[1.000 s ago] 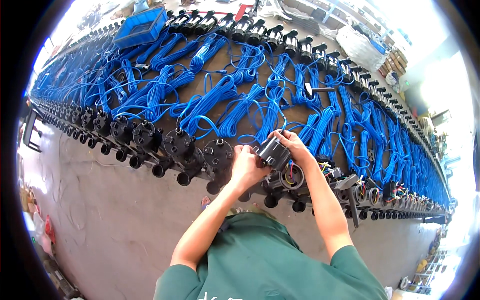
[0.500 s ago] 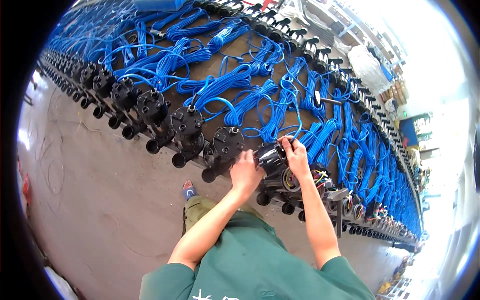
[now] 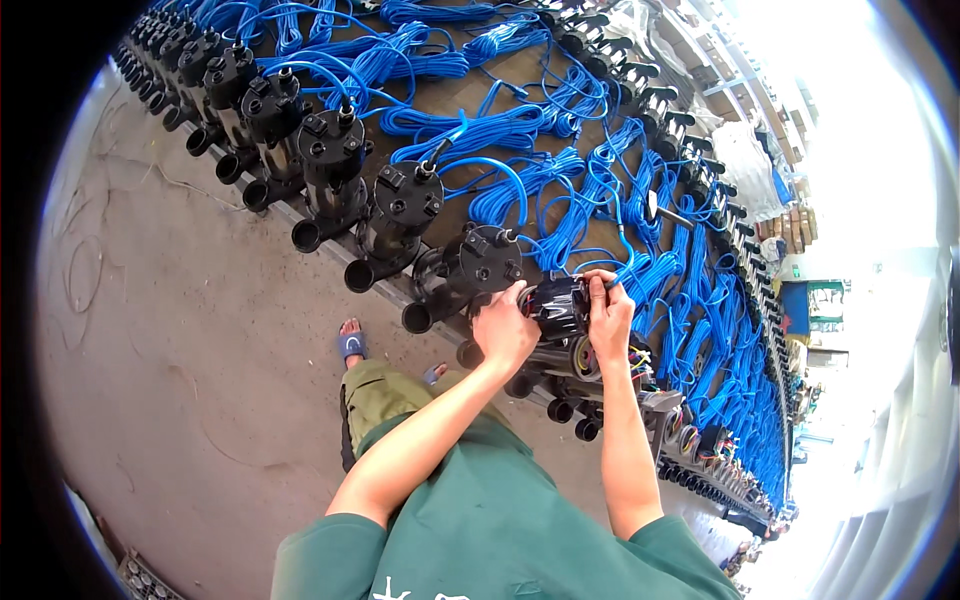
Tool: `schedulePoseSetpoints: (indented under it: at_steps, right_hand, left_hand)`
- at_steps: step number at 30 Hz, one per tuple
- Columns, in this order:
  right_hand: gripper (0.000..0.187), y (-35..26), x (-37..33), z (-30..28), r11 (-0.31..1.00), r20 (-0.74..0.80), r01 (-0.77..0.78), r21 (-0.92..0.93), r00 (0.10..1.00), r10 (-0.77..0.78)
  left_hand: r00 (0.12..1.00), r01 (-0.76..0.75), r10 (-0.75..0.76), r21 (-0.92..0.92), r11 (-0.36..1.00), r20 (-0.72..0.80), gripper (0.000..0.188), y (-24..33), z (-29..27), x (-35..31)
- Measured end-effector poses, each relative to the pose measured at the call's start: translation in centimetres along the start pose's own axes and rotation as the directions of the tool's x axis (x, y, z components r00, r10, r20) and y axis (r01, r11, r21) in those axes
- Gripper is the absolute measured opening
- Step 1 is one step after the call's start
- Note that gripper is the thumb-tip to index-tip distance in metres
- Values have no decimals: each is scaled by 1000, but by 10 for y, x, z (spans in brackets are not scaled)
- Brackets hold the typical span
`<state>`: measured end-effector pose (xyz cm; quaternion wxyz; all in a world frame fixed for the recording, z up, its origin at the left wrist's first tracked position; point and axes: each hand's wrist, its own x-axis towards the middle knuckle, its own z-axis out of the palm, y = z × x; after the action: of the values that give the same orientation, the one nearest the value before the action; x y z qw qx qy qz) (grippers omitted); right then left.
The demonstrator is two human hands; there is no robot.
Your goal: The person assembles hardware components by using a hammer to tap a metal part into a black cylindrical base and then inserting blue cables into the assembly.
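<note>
In front of me, my right hand [image 3: 610,310] grips a glossy black round pump cap [image 3: 558,305] tipped on its side, fingers along its right end. A blue cable [image 3: 626,240] runs up from that end. At the cap's left end, my left hand [image 3: 505,328] is closed, fingertips at the rim; what they pinch is hidden. Just below the cap lies an uncapped black pump body [image 3: 583,356] with its round end showing. Left of my hands stands a capped black pump [image 3: 490,258], its top close to my left fingers.
A long row of capped black pumps [image 3: 333,150] on a metal rail runs to the far left. Coiled blue cables [image 3: 470,130] cover the brown table behind. Uncapped pumps with coloured wires [image 3: 690,438] continue to the right, beside a grey metal bracket [image 3: 660,402].
My view has shifted, and the row of pumps sits differently in the picture. Both hands stay at the black cap, which has turned slightly; my left hand remains at its left end.
</note>
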<state>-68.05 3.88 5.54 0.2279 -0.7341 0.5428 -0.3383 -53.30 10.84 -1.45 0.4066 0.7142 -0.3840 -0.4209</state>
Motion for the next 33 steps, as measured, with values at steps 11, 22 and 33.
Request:
schedulePoseSetpoints:
  at_steps: [11, 22, 33]
  right_hand:
    - [18, -23, -2, 0, 978, 17, 103, -184, 995, -102]
    - [9, -40, -9, 3, 891, 30, 255, -376, 964, -263]
    - [28, -13, -71, -115, 933, -360, -353, -75, 882, 305]
  left_hand:
    - [894, -253, 313, -214, 943, 321, 106, -25, -52, -14]
    - [875, -20, 287, -563, 826, 390, 84, -7, -49, -2]
    - [819, 5, 267, -472, 882, 508, 54, 30, -29, 29]
